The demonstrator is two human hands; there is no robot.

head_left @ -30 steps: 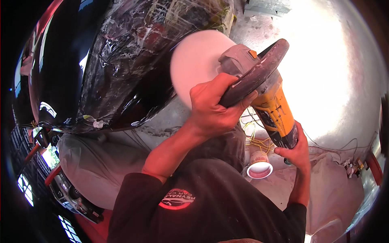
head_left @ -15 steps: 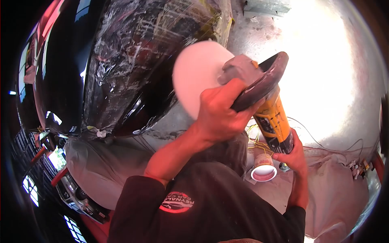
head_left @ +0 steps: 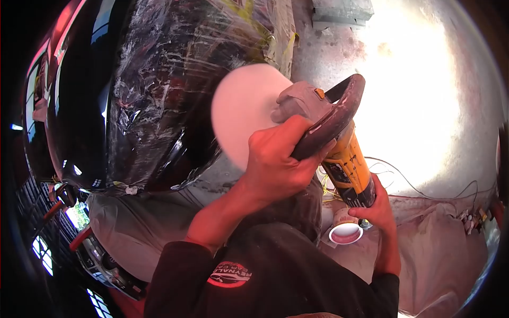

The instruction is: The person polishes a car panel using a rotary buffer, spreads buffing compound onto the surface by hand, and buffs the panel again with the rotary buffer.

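A yellow and black polisher point(head_left: 347, 161) with a round white pad point(head_left: 241, 114) is in both hands. My left hand point(head_left: 281, 159) is wrapped round its dark loop handle point(head_left: 331, 119) near the head. My right hand point(head_left: 377, 206) grips the rear end of the yellow body. The pad faces a glossy black car panel point(head_left: 199, 140), beside a part covered in clear plastic film point(head_left: 164, 79). Whether the pad touches the panel I cannot tell. The pad's face is turned away and its edge looks smooth or blurred.
A white-rimmed cup point(head_left: 345, 233) stands below the polisher near a yellow cord point(head_left: 330, 191). A dark cable point(head_left: 419, 188) runs along the floor at right. Draped sheeting point(head_left: 424, 259) lies lower right. A grey block point(head_left: 343, 13) sits at the top.
The polisher and both hands have shifted a little left and down in view. The surroundings have moved slightly as well. Both hands keep their grip.
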